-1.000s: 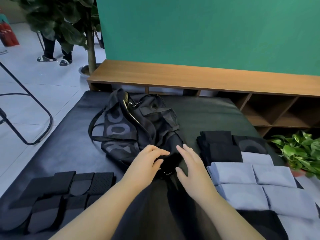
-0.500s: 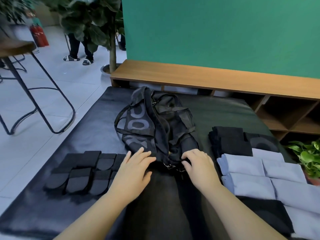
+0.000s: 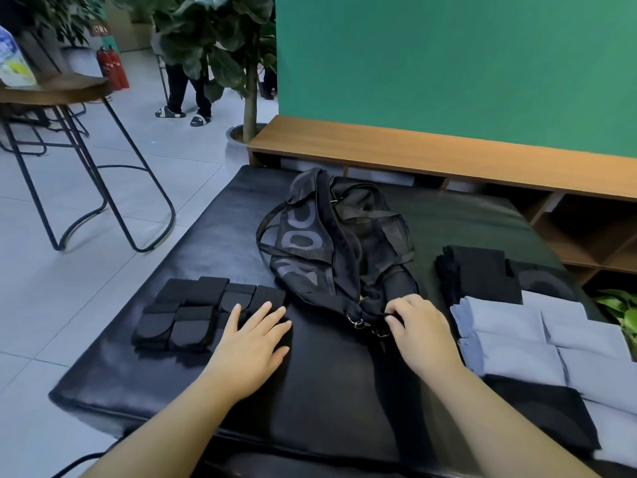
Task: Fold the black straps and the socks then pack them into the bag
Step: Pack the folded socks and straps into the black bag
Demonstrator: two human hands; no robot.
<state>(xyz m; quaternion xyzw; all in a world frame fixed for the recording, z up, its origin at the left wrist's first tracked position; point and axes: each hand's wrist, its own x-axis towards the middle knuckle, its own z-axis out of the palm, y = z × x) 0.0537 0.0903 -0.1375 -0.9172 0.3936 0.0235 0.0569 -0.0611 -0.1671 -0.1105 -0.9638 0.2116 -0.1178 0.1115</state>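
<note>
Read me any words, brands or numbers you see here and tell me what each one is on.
Large grey letters on the black mesh duffel bag: partly folded, only "OO" is clear.
Small red sign behind the potted trees: too blurred to read.
White printed package on the round wooden side table: too blurred to read.

The far right is closed by a plain green wall (image 3: 448,63), against which a low wooden shelf unit (image 3: 431,151) with open cubbies is set. Pale grey floor tiles (image 3: 103,201) are seen on the left, where a black-legged wooden table (image 3: 51,88) stands. A large-leaved potted tree (image 3: 220,46) is placed far left of the shelf, red fire extinguishers (image 3: 113,67) beyond it
</note>
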